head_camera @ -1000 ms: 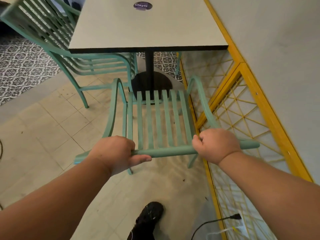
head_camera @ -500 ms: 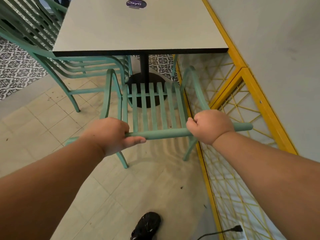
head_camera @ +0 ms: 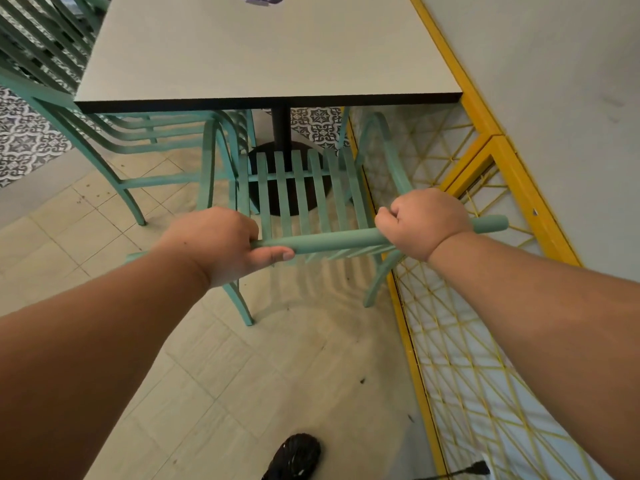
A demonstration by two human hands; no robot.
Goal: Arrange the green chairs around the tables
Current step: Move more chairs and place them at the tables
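Observation:
A green slatted chair (head_camera: 298, 188) stands in front of me, its seat partly under the near edge of the pale square table (head_camera: 263, 57). My left hand (head_camera: 221, 244) grips the chair's top back rail on the left, thumb under the rail. My right hand (head_camera: 424, 221) grips the same rail on the right in a closed fist. A second green chair (head_camera: 114, 133) stands at the table's left side, its seat tucked under the tabletop.
The table's black post and round base (head_camera: 282, 168) sit beneath the chair seat. A yellow-framed lattice panel (head_camera: 485, 341) and a grey wall run along the right, close to the chair. My black shoe (head_camera: 294, 457) is on the tiled floor; a black cable (head_camera: 467, 469) lies lower right.
The chair has slid forward toward the table, its seat now partly beneath the tabletop's near edge. Both hands kept their grip on the back rail and moved forward with it.

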